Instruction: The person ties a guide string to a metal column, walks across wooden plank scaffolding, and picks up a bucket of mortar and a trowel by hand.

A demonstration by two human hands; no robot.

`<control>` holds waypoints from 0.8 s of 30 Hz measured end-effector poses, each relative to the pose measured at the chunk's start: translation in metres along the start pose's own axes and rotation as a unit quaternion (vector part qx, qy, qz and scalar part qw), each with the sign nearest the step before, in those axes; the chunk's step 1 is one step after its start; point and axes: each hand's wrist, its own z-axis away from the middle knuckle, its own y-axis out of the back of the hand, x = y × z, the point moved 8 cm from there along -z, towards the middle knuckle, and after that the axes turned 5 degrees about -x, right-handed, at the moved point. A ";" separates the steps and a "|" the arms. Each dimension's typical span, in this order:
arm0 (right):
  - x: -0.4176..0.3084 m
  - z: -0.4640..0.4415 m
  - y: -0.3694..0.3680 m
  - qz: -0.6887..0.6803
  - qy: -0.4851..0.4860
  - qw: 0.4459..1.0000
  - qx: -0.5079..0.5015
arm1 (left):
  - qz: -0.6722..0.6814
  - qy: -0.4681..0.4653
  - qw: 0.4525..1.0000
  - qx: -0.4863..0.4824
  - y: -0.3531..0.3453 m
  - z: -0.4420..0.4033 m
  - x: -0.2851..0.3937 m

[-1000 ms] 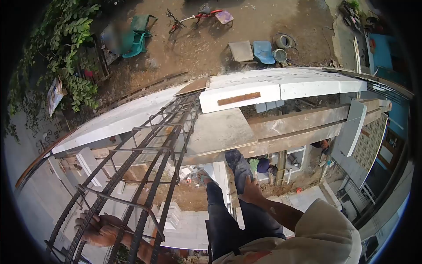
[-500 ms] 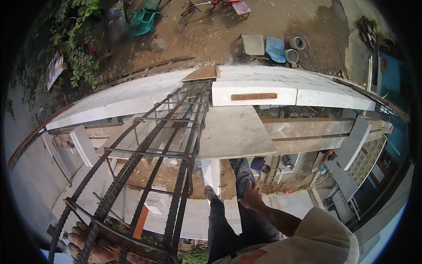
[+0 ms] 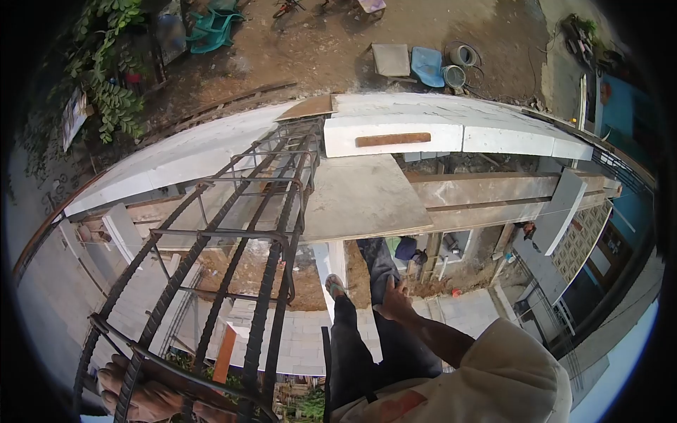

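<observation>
A long cage of ribbed steel bars with square ties (image 3: 264, 282) runs from the lower left up to the gap in the white block wall. My left hand (image 3: 137, 395) is at its near end, fingers curled around a bar, partly behind the bars. My right hand (image 3: 395, 302) rests on my dark trouser leg near the knee, with its fingers apart and holding nothing. Beside the cage lies a flat board (image 3: 360, 197). One foot in a sandal (image 3: 335, 285) stands on a narrow white ledge.
White block wall (image 3: 395, 134) crosses the view, bearing a brown wood strip (image 3: 393, 139). Wooden planks (image 3: 486, 189) lie behind it. Far below are a blue chair (image 3: 427, 66), a green chair (image 3: 211, 29) and buckets (image 3: 463, 56). Beneath the planks, a person (image 3: 407, 250) is partly visible.
The view has shifted and tilted. My left hand stays on the steel cage, now lower left in view. My right hand remains on my leg, and the sandalled foot shows against the white ledge.
</observation>
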 end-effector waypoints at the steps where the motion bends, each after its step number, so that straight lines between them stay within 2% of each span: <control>1: 0.000 0.000 -0.002 -0.007 0.005 1.000 -0.007 | -0.001 0.002 1.000 -0.002 -0.001 0.000 0.000; 7: 0.001 -0.007 -0.004 -0.028 0.030 0.999 0.026 | 0.006 0.003 1.000 -0.020 -0.004 -0.007 0.003; 16: 0.001 0.003 0.009 -0.058 0.060 0.996 -0.001 | 0.038 0.028 0.997 -0.059 -0.001 -0.015 0.009; 24: 0.014 0.031 0.036 -0.032 0.149 0.984 0.088 | 0.044 0.067 0.991 -0.110 0.004 -0.013 0.018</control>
